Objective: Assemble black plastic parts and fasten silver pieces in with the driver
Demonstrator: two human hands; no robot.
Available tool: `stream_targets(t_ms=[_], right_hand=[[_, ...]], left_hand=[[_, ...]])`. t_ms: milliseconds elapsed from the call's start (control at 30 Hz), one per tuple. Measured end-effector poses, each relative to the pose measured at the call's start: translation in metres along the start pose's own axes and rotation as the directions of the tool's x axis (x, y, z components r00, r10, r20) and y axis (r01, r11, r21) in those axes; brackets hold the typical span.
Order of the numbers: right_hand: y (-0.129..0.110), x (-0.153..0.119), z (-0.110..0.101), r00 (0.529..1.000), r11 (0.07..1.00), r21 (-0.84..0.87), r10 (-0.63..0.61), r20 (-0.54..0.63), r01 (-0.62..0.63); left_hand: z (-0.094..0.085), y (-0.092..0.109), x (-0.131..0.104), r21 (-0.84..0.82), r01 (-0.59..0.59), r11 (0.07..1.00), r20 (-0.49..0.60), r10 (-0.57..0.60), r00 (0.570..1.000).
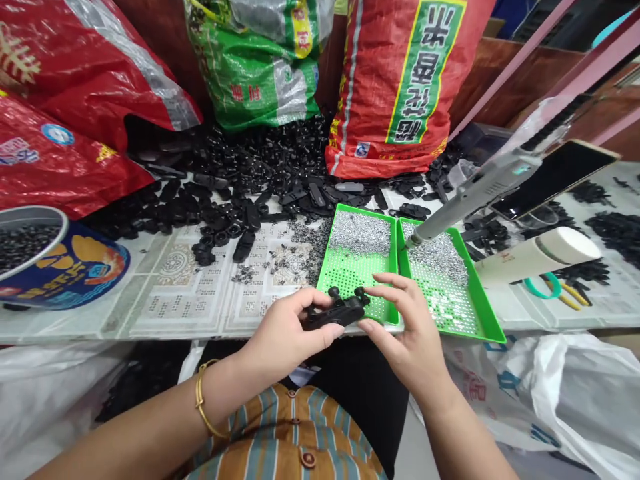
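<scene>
My left hand grips a small black plastic part with two round knobs on top, held over the table's front edge. My right hand touches the right end of that same part, fingers spread above it. Right behind the hands lie two green perforated trays: the left tray and the right tray, both strewn with tiny silvery screws. A grey electric screwdriver rests with its tip in the right tray.
A heap of black plastic parts covers the table's far side, in front of red and green woven sacks. A round tin of black pieces stands at left. A white cylinder, a phone and pliers lie at right.
</scene>
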State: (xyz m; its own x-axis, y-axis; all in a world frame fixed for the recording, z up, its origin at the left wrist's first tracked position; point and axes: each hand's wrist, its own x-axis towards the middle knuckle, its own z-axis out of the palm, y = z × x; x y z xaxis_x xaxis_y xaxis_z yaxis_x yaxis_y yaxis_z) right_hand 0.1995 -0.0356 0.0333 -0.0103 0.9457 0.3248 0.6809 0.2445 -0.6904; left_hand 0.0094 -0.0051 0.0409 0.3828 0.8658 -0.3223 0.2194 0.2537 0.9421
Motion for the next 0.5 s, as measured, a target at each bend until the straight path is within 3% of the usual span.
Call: stream_targets(t_ms=[200, 500], right_hand=[[0.003, 0.008, 0.004, 0.988, 0.99, -0.041, -0.13, 0.089, 0.134], [-0.004, 0.01, 0.004, 0.967, 0.97, 0.015, -0.242, 0.086, 0.242]], left_hand=[[-0.002, -0.005, -0.004, 0.081, -0.058, 0.995, 0.016, 0.057, 0.998], [-0.01, -0.003, -0.007, 0.308, -0.212, 0.927, 0.063, 0.202, 0.977]])
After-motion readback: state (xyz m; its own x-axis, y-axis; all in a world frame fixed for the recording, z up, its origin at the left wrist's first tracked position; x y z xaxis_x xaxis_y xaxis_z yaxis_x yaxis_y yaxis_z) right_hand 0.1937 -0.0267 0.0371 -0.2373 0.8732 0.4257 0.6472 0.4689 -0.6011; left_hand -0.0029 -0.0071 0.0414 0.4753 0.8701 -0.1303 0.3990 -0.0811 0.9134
